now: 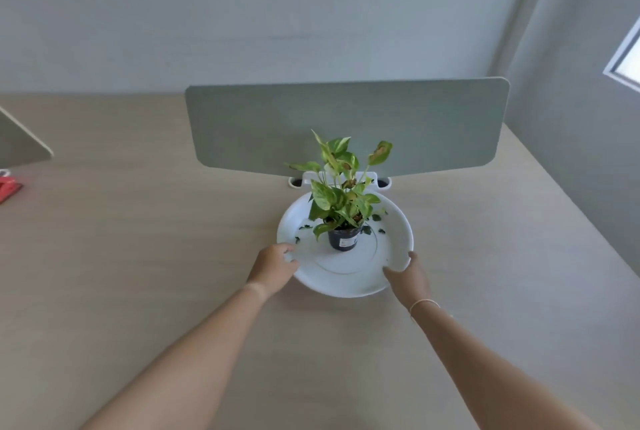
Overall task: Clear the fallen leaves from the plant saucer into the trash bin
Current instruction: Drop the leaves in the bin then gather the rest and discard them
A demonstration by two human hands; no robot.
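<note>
So the fallen leaves (366, 230) are just small dark green scraps scattered on the back half of the saucer (349, 286), around the pot (343, 239), mostly on the far side from both hands. One bit sits near the left rim, close to the left hand (273, 263), the rest are right of the pot, a fair way beyond the right hand (407, 275).

Both hands are clamped on the saucer's near rim, left hand on the left edge with fingers curled over the lip, right hand on the right edge with the thumb up on the rim. The saucer is a wide, round, glossy white dish with a shallow raised ring in the middle. The pot is small, dark and has a white label, standing upright in the centre. The plant (341, 183) has yellow-green variegated leaves, a few with brown patches.

All of it sits on a pale wood-look desk (138, 256), right in front of a grey-green felt-like divider panel (346, 124) with rounded corners. A red object (8, 189) pokes in at the far left edge.
</note>
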